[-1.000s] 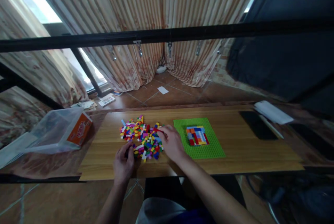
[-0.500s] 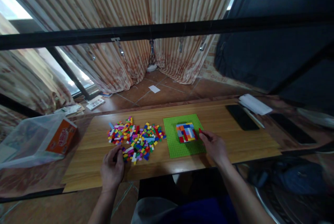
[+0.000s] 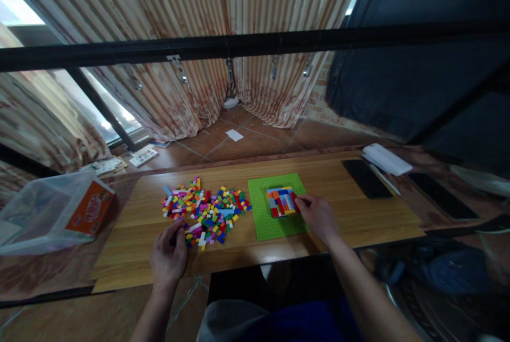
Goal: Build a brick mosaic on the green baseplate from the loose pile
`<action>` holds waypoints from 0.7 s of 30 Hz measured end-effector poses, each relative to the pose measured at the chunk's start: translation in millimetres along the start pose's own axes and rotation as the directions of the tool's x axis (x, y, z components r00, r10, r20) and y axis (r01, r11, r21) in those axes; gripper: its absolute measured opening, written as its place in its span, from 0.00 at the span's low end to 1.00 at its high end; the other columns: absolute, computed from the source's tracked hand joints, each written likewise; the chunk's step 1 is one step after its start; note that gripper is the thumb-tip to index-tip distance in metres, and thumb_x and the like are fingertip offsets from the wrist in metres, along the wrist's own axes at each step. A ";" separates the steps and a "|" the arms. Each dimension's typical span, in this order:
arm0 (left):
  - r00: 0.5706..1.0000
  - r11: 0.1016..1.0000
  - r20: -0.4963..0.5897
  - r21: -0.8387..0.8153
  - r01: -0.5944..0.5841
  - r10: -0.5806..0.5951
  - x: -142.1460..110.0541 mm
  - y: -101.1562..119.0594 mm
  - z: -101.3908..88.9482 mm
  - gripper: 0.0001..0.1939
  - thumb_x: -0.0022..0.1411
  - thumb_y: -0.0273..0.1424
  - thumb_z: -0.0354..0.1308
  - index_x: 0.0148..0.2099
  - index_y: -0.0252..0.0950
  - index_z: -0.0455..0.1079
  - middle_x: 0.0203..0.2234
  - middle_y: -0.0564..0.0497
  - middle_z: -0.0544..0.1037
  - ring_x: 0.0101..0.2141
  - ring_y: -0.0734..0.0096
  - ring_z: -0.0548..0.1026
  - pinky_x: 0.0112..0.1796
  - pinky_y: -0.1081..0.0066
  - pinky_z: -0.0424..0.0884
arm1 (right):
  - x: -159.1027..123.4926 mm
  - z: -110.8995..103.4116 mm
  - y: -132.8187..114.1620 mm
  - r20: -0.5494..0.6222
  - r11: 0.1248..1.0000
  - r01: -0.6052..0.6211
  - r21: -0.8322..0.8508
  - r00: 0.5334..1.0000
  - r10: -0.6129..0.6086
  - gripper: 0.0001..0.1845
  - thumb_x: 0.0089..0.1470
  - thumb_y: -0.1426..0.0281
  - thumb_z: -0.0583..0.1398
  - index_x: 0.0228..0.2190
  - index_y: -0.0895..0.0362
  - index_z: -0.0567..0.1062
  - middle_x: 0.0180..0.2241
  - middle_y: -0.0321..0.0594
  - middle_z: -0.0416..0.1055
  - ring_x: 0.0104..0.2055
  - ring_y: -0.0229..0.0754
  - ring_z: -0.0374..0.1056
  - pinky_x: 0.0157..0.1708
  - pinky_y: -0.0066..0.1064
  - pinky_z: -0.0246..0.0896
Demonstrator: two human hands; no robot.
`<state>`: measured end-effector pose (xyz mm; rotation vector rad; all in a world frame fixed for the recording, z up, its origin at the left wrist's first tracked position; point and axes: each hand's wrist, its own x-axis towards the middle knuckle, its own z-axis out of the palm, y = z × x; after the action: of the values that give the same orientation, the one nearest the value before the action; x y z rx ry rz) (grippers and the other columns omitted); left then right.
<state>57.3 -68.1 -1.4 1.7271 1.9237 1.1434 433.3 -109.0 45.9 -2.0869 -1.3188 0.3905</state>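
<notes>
A green studded baseplate (image 3: pixel 263 228) lies on the wooden table (image 3: pixel 326 177), bearing a low block structure (image 3: pixel 280 203) of many-coloured toy bricks. My right hand (image 3: pixel 321 217) pinches a red brick (image 3: pixel 294 198) at the structure's right edge; the fingertips partly cover the brick, and I cannot tell whether it is pressed down. On the left spreads a heap of loose bricks (image 3: pixel 217 219). My left hand (image 3: pixel 169 255) rests at its near left edge with the fingers curled together, and what they hold, if anything, is hidden.
A clear plastic bin (image 3: pixel 48 201) with an orange label stands beyond the table's left end. To the right lie a black phone (image 3: pixel 367 179), a white object (image 3: pixel 386 159) and another dark slab (image 3: pixel 442 196). A dark metal bar (image 3: pixel 255 43) crosses in front of the curtains.
My right hand has moved left, bringing the red brick from beside the structure onto its right edge. The left hand stays by the heap. The whole view has shifted slightly.
</notes>
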 end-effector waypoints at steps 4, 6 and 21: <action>1.000 1.000 0.006 -0.015 0.011 -0.011 -0.7 0.9 0.1 0.19 0.59 0.42 0.53 0.46 0.37 0.75 0.42 0.45 0.80 0.44 0.60 0.76 0.48 0.59 0.72 | 0.7 0.8 -5.2 -0.017 0.994 0.027 -0.108 0.999 -0.029 0.16 0.56 0.64 0.55 0.29 0.57 0.80 0.30 0.44 0.79 0.33 0.45 0.73 0.32 0.32 0.57; 1.000 1.000 0.007 -0.014 0.005 -0.004 -1.0 2.0 -0.2 0.19 0.59 0.42 0.53 0.46 0.37 0.75 0.42 0.45 0.80 0.44 0.60 0.76 0.47 0.59 0.72 | -0.1 1.7 -5.9 -0.021 0.993 0.017 -0.116 1.000 -0.020 0.16 0.56 0.64 0.55 0.28 0.57 0.79 0.29 0.44 0.78 0.32 0.44 0.72 0.31 0.31 0.56; 1.000 0.998 0.002 0.061 -0.029 0.029 -1.5 3.0 0.8 0.17 0.59 0.39 0.52 0.45 0.37 0.75 0.40 0.46 0.80 0.43 0.59 0.76 0.46 0.60 0.72 | 13.3 10.4 14.0 0.031 0.989 -0.096 0.108 0.995 0.093 0.16 0.50 0.58 0.58 0.27 0.56 0.80 0.26 0.42 0.78 0.29 0.44 0.71 0.31 0.32 0.58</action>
<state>60.3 -69.4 -0.1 1.7920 1.9586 1.1046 443.4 -97.7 30.1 -2.0637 -1.1887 0.5211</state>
